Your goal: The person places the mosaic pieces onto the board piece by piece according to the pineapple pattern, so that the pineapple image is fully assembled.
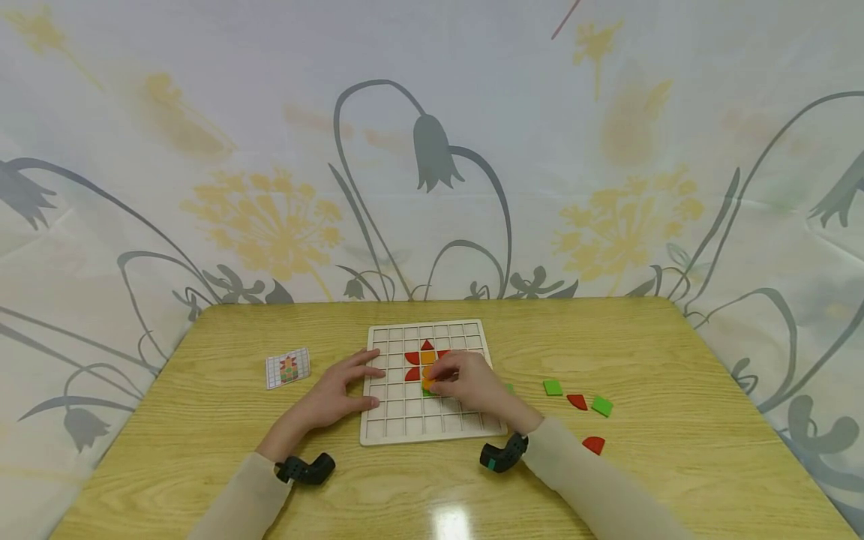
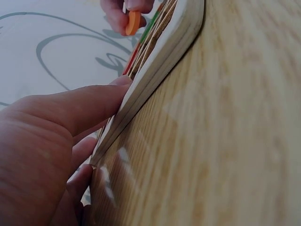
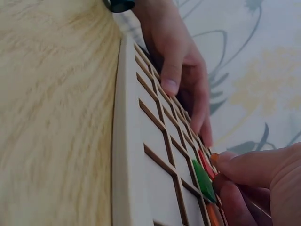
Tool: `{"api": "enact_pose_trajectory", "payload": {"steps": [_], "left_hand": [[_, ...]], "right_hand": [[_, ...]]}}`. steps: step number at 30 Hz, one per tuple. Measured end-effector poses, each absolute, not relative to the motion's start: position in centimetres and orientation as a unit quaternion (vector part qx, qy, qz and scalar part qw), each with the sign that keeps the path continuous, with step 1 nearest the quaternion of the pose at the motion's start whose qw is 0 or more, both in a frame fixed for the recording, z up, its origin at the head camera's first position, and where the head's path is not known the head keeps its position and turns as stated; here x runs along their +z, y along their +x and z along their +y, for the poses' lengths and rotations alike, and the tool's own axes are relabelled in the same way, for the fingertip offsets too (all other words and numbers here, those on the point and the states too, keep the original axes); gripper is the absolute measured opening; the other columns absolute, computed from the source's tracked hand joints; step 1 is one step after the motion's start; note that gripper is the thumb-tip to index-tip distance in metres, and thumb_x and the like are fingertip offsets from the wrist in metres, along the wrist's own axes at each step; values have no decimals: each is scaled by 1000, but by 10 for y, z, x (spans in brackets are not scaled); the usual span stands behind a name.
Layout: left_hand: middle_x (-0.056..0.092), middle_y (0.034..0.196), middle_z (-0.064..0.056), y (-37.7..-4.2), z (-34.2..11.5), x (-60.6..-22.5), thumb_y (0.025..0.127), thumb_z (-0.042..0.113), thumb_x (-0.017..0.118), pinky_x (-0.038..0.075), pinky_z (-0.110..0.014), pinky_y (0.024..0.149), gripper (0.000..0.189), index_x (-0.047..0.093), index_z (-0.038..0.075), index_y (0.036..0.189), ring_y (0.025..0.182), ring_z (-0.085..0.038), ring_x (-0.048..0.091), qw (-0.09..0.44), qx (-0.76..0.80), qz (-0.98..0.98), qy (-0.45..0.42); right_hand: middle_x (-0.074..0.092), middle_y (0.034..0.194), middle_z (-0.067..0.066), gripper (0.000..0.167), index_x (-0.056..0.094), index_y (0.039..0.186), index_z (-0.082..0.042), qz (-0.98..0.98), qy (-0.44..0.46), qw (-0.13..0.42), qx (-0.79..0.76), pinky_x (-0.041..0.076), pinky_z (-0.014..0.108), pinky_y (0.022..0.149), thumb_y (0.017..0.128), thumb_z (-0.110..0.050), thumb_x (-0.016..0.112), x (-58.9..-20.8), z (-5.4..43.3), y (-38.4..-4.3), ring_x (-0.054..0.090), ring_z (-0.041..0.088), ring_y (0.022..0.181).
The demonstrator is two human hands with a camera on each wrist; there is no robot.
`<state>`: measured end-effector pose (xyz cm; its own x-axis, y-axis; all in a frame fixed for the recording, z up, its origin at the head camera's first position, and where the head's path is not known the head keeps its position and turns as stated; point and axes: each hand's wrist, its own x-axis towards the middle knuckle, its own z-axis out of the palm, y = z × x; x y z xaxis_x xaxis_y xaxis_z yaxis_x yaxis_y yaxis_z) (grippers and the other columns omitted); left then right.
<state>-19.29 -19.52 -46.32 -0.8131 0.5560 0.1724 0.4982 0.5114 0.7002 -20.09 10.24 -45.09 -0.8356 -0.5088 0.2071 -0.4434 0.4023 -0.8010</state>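
A pale gridded board (image 1: 405, 429) lies on the table. Along its left edge rests my left hand (image 1: 343, 385), fingers spread and thumb touching the rim. My right hand (image 1: 470, 381) pinches a small orange piece (image 2: 133, 22) between thumb and fingertips, just above the board's middle. Under that piece a green piece (image 3: 203, 181) sits in the grid. Set in cells beyond it are a red triangle (image 1: 427, 346), an orange square (image 1: 427, 358) and red rounded pieces (image 1: 412, 358). The right hand covers part of the pattern.
A printed pattern card (image 1: 288, 368) lies left of the board. To the right are loose green squares (image 1: 553, 388) and red rounded pieces (image 1: 594, 445); another green piece (image 1: 509, 389) is partly hidden by my right wrist. A patterned cloth (image 1: 432, 225) hangs behind the table.
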Motion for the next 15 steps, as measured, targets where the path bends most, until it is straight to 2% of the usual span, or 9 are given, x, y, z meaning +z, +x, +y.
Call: {"api": "enact_pose_trajectory", "payload": {"steps": [8, 15], "left_hand": [[40, 155, -16, -193, -195, -463, 90, 22, 76, 24, -65, 111, 39, 68, 9, 125, 145, -42, 27, 39, 393, 868, 301], [40, 155, -16, -192, -195, -462, 90, 22, 76, 25, -65, 110, 38, 68, 9, 125, 145, -42, 27, 36, 390, 869, 302]], "right_hand": [[70, 96, -11, 7, 77, 93, -17, 841, -302, 52, -445, 51, 28, 79, 87, -13, 78, -453, 85, -200, 62, 8, 89], [67, 92, -10, 7, 77, 94, -18, 849, -290, 59, -437, 50, 26, 71, 88, -14, 78, -456, 82, -199, 58, 8, 80]]}}
